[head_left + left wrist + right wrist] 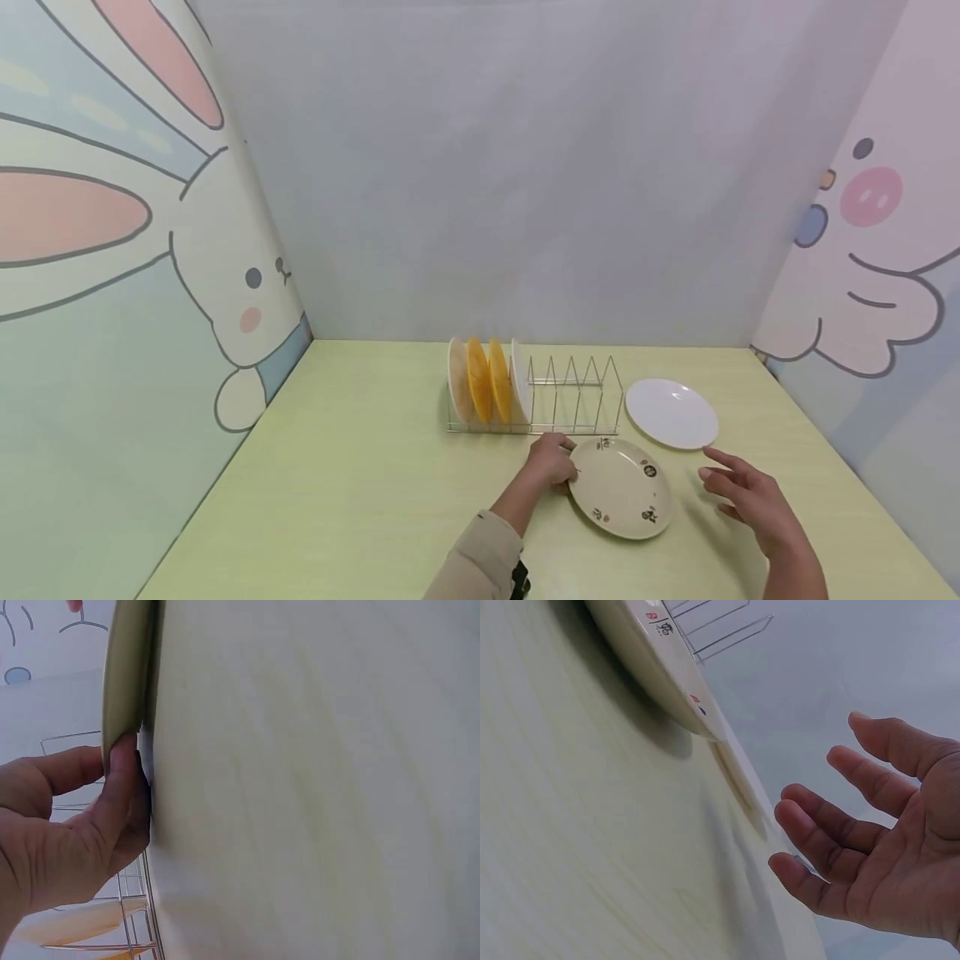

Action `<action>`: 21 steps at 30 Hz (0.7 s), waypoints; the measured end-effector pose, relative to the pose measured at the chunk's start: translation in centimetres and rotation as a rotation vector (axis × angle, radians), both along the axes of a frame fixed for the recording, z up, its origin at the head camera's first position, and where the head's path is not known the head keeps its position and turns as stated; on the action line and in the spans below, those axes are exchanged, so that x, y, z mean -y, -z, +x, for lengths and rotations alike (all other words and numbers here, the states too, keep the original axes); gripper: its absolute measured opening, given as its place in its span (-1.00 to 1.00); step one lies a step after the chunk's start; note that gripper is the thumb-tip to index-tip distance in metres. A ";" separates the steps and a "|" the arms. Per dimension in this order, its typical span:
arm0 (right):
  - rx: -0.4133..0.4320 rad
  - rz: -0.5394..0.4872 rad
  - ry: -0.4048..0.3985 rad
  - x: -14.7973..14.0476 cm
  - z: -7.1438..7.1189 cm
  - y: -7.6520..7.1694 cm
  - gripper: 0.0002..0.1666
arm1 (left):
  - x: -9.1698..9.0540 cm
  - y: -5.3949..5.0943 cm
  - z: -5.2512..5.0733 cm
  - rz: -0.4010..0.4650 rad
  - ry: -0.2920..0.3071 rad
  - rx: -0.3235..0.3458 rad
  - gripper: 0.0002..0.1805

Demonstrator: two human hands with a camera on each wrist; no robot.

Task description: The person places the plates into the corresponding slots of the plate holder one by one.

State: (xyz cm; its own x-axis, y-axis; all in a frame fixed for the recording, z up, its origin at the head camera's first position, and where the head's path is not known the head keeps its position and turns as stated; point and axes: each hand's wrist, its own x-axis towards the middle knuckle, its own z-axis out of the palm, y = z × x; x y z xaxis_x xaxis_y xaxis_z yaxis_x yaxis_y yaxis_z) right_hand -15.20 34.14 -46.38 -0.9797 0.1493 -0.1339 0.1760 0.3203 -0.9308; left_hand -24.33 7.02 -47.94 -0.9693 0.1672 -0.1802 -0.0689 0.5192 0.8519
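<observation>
A cream plate with small printed figures round its rim (619, 488) is at the front right of the table. My left hand (552, 460) pinches its left edge, thumb on one face and fingers on the other, as the left wrist view shows with the plate (126, 667) seen edge-on. To the right of the plate, apart from it, my right hand (752, 502) hovers with fingers spread and loosely bent, holding nothing. In the right wrist view the patterned plate (656, 667) stands beyond the open fingers (810, 825).
A wire dish rack (577, 404) stands behind the left hand. White and orange plates (480, 382) stand upright in its left slots. A white plate (672, 413) lies on the table right of the rack. Printed walls (862, 275) enclose the table's sides.
</observation>
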 end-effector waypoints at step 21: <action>-0.306 -0.077 -0.104 0.9 0.7 -3.5 -0.53 | 2.7 -3.5 1.8 0.392 0.079 0.077 -0.61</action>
